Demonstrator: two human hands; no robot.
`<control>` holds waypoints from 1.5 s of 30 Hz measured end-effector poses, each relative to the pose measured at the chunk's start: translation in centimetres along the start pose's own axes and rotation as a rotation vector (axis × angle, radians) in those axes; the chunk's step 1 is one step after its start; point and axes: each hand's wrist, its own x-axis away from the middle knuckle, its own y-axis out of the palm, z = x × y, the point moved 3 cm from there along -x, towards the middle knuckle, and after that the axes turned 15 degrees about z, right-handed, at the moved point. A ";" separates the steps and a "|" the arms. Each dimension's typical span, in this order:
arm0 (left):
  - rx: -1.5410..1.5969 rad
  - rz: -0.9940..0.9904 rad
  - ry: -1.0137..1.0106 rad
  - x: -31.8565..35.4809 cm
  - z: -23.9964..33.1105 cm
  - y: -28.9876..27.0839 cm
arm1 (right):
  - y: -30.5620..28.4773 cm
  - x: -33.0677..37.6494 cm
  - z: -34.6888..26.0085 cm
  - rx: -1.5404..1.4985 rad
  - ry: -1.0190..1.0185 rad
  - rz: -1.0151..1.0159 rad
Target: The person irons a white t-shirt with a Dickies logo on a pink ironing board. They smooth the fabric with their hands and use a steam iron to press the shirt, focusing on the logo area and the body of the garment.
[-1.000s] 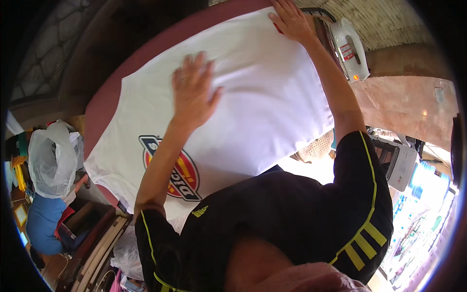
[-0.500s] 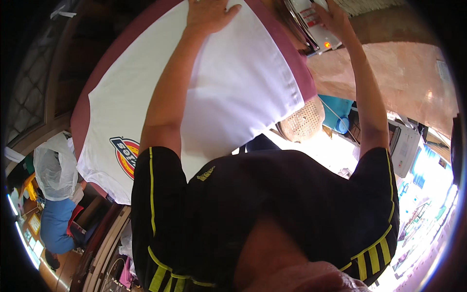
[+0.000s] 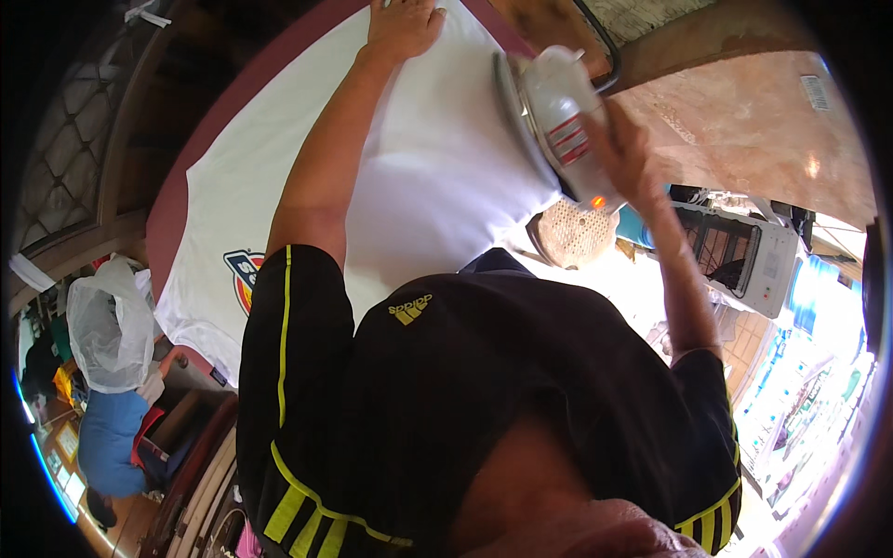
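Note:
A white T-shirt point(image 3: 437, 158) with a colourful printed logo point(image 3: 244, 279) lies spread over a maroon-covered board point(image 3: 177, 200). Flat on its far part rests my left hand point(image 3: 406, 28), fingers stretched out and partly cut off by the upper edge of the picture. My right hand point(image 3: 629, 153) is closed round the handle of a white and grey clothes iron point(image 3: 567, 107) with a lit orange lamp. The iron is tilted over the shirt's right edge, its metal soleplate towards the cloth. Whether it touches the cloth I cannot tell.
To the right stands a brown stone-like surface point(image 3: 744, 130) and a white appliance point(image 3: 772, 265). A perforated round beige seat point(image 3: 572, 237) is below the board's right end. At left hang a clear plastic bag point(image 3: 107, 325) and, beyond it, a person in blue point(image 3: 112, 442).
My right hand has brought the iron from the far right down and leftward, over the shirt's right edge. My left hand stays on the cloth, its thumb now closer in.

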 end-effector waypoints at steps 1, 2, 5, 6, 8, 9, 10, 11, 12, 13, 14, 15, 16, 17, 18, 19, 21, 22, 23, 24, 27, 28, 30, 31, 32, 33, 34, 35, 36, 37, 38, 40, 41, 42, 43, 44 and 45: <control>0.055 0.017 0.019 0.0 -0.7 0.3 | 1.3 1.6 -1.0 0.027 -0.132 0.060; 0.105 0.028 0.039 -0.2 -1.4 0.4 | 2.7 2.6 -1.9 0.049 -0.263 0.115; 0.297 0.042 0.055 -0.5 -4.2 0.3 | 5.7 0.9 -5.9 -0.190 -0.320 0.126; 0.366 0.055 0.071 -0.3 -5.5 0.3 | 7.3 -1.1 -6.5 -0.220 -0.432 0.229; 0.364 0.285 0.019 1.0 -5.5 -1.8 | 10.1 -6.0 -7.0 -0.141 -0.467 0.303; 0.353 0.398 -0.008 2.2 -5.4 -3.5 | 11.5 -9.0 -6.9 -0.054 -0.392 0.267; 0.213 0.322 -0.097 2.8 -5.3 -4.7 | 13.5 -13.1 -4.9 0.192 -0.626 0.333; 0.104 0.245 -0.178 3.4 -5.0 -4.9 | 15.0 -17.2 -2.0 0.476 -0.842 0.393; -0.046 0.156 -0.272 4.9 -5.7 -5.9 | 16.3 -20.6 -1.9 0.451 -0.823 0.389; -0.112 0.204 -0.270 6.2 -6.2 -7.3 | 17.4 -23.1 -2.7 0.423 -0.803 0.383; -0.172 0.249 -0.268 7.5 -6.6 -8.5 | 18.0 -24.8 -3.5 0.472 -0.821 0.348; -0.208 0.307 -0.264 7.8 -6.5 -8.9 | 17.2 -26.5 -4.0 0.549 -0.838 0.318; -0.165 0.302 -0.291 8.3 -7.0 -9.0 | 17.4 -27.3 -4.9 0.602 -0.861 0.284; -0.119 0.299 -0.313 8.5 -7.6 -8.9 | 16.9 -27.9 -4.8 0.359 -0.475 0.286; -0.099 0.295 -0.341 9.1 -8.5 -9.6 | 17.5 -27.1 -4.7 0.571 -0.726 0.248; -0.134 0.358 -0.330 9.1 -8.8 -9.9 | 17.1 -25.6 -3.4 0.788 -0.974 0.212; -0.146 0.346 -0.386 10.0 -9.4 -10.1 | 15.7 -21.4 -5.0 0.488 -0.686 0.041; -0.154 0.345 -0.419 10.5 -9.8 -10.3 | 13.7 -17.3 -7.7 -0.010 -0.136 -0.085; -0.142 0.369 -0.401 10.1 -9.4 -10.1 | 12.6 -15.0 -8.5 -0.022 -0.102 -0.031; -0.132 0.392 -0.383 9.8 -9.1 -9.8 | 12.0 -13.3 -8.9 -0.035 -0.069 0.021; -0.124 0.426 -0.362 9.3 -8.9 -9.4 | 12.2 -15.1 -8.2 -0.076 -0.084 0.049; -0.123 0.433 -0.361 9.2 -8.9 -9.2 | 12.7 -16.6 -7.8 -0.088 -0.107 0.038; -0.104 0.413 -0.371 9.0 -9.1 -8.9 | 13.8 -19.7 -9.4 0.066 -0.138 0.023; -0.094 0.404 -0.376 8.8 -9.0 -8.7 | 13.9 -20.5 -10.1 0.144 -0.155 0.018; -0.100 0.402 -0.374 9.0 -9.3 -9.0 | 14.2 -20.3 -10.9 0.093 -0.148 -0.013; -0.103 0.400 -0.372 9.1 -9.5 -9.1 | 14.3 -19.7 -11.3 0.045 -0.139 -0.044; -0.103 0.398 -0.368 9.2 -9.6 -9.2 | 14.2 -19.0 -11.7 -0.001 -0.129 -0.073; -0.102 0.391 -0.377 9.4 -9.7 -9.3 | 14.3 -17.9 -11.2 -0.056 -0.229 -0.060; -0.093 0.388 -0.380 9.3 -9.6 -9.3 | 14.3 -16.5 -9.7 -0.106 -0.326 -0.037; -0.088 0.385 -0.386 9.3 -9.7 -9.4 | 14.1 -15.0 -8.8 -0.106 -0.431 -0.034; -0.088 0.394 -0.395 9.3 -9.5 -9.7 | 13.8 -13.4 -7.9 -0.105 -0.536 -0.026; -0.096 0.415 -0.423 9.5 -9.4 -10.2 | 12.8 -10.7 -8.6 -0.068 -0.618 -0.071; -0.091 0.391 -0.422 9.4 -9.3 -10.1 | 12.6 -9.6 -9.4 -0.083 -0.584 -0.104; -0.089 0.368 -0.424 9.4 -9.4 -10.0 | 12.8 -9.2 -10.2 -0.099 -0.551 -0.141; -0.089 0.345 -0.430 9.6 -9.9 -10.0 | 13.2 -9.7 -11.1 -0.132 -0.657 -0.106; -0.054 0.332 -0.402 10.2 -10.6 -10.2 | 13.8 -10.6 -12.1 -0.084 -0.708 -0.087; -0.021 0.318 -0.375 10.7 -11.6 -10.5 | 14.5 -11.8 -13.3 -0.039 -0.760 -0.067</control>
